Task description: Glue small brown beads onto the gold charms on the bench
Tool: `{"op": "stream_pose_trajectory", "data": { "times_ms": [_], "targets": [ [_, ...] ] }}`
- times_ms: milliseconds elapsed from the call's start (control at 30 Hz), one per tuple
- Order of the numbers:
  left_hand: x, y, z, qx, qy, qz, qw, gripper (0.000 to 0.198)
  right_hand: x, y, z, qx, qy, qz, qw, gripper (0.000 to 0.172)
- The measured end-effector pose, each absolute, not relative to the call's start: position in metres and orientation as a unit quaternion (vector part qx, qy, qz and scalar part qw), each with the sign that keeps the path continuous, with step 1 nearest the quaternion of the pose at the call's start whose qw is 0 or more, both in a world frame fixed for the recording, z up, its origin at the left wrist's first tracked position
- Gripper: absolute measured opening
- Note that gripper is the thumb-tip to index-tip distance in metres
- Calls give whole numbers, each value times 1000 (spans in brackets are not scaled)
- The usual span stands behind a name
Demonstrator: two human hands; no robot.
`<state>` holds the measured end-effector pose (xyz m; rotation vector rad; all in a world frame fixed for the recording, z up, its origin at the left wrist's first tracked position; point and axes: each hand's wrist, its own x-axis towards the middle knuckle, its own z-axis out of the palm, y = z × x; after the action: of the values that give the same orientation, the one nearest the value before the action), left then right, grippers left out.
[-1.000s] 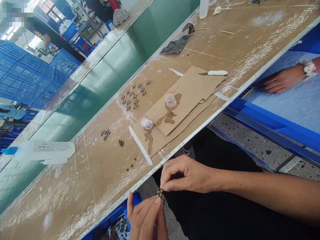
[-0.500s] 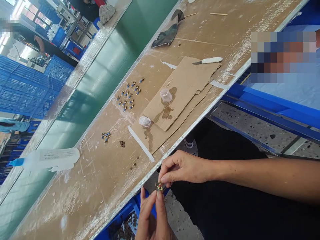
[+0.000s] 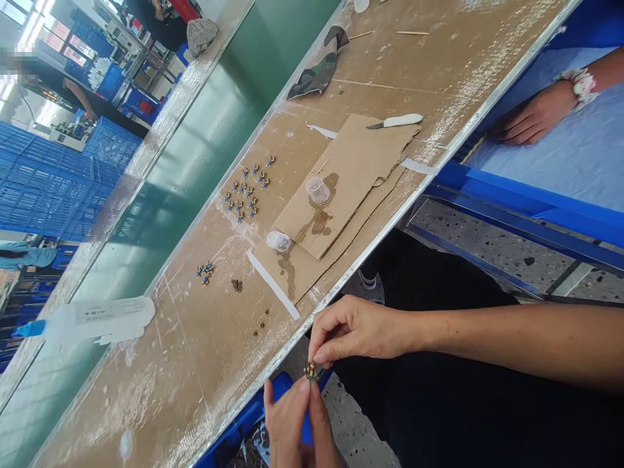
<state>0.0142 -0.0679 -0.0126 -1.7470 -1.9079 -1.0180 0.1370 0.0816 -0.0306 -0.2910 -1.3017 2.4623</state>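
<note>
Small figurine (image 3: pixel 311 372) between pinched fingers (image 3: pixel 327 351)

Seemingly plain black trousers (image 3: pixel 429 403)

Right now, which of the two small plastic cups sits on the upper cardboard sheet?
The cup nearer the white-handled knife; the other cup sits off the upper sheet, nearer the long white strip.
</note>
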Motion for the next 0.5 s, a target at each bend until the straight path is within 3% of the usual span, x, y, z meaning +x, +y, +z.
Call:
{"op": "stream_pose_trajectory", "data": {
  "times_ms": [233,500],
  "targets": [
    [27,-58,-1,-625,-673,-353,177,20,139,85,-33,-61,-576,778,243,19],
    [22,-62,-8,-682,-601,-316,271,13,142,86,-36,-8,-539,801,261,17]
  ]
}}
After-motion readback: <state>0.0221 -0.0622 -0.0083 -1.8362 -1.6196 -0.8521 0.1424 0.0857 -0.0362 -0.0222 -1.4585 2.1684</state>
